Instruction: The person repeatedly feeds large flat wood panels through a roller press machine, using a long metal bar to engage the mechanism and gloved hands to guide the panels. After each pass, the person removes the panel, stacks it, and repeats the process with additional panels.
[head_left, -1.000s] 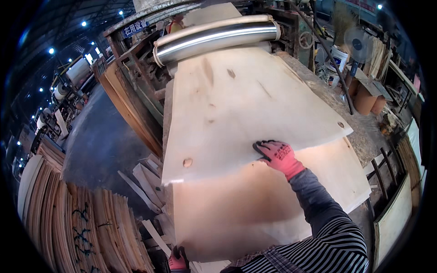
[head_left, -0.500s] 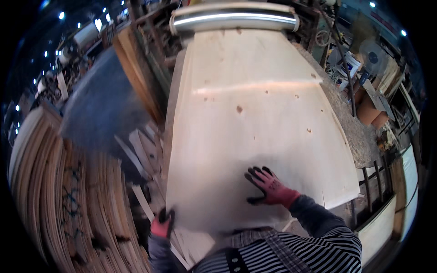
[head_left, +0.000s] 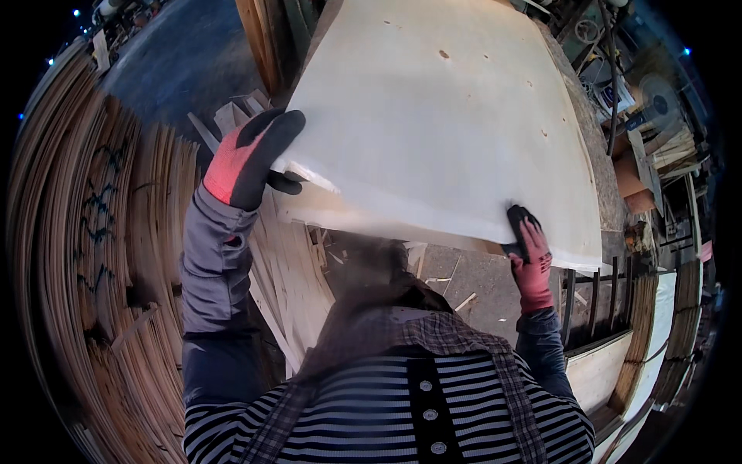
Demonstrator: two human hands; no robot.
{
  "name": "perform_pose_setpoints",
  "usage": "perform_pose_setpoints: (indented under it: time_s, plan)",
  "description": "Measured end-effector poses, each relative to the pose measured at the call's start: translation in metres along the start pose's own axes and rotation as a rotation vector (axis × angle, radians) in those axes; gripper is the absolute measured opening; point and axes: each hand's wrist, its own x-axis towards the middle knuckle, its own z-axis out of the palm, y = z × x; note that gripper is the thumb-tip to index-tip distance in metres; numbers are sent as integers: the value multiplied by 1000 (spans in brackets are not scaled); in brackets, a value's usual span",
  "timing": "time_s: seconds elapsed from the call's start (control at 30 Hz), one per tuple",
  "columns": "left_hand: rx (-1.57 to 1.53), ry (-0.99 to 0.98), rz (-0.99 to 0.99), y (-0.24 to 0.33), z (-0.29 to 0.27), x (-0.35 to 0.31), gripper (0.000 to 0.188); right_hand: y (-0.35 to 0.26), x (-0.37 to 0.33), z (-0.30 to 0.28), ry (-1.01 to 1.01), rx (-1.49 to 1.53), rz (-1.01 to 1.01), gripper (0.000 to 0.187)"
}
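Observation:
A large pale wood veneer sheet [head_left: 433, 139] with small brown knots lies over other sheets in front of me. My left hand [head_left: 251, 158], in a pink and black glove, grips its near left corner, fingers above and thumb lower. Beside that hand the corner looks ragged, and a lower sheet's edge [head_left: 332, 209] shows beneath. On the right, my right hand [head_left: 531, 259], gloved alike, holds the near edge with its fingers on top and its thumb at the rim. The fingertips there are slightly blurred.
Tall stacks of veneer [head_left: 85, 255] stand at the left, with loose wood strips [head_left: 286, 271] closer to me. Scraps litter the floor [head_left: 456, 271] below the near edge. Dark metal bars [head_left: 595, 298], a cardboard box [head_left: 634, 182] and a fan [head_left: 657, 108] are on the right.
My left hand has risen from low beside the stack to the sheet's left corner. My right hand has gone from flat on the surface to the near right edge. The view has tilted down.

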Motion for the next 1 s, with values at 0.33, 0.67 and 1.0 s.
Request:
perform_pose_setpoints:
  time_s: [0.33, 0.67, 1.0]
  plan:
    - [-516, -182, 319, -111, -28, 9, 34, -5, 38, -36, 102, -52, -142, 63]
    - [-1376, -186, -232, -157, 30, 6, 42, -6, 36, 45, -436, 35, 4, 103]
    - [-436, -315, -149, -246, 6, 29, 57, -21, 35, 61, -485, -69, -61, 98]
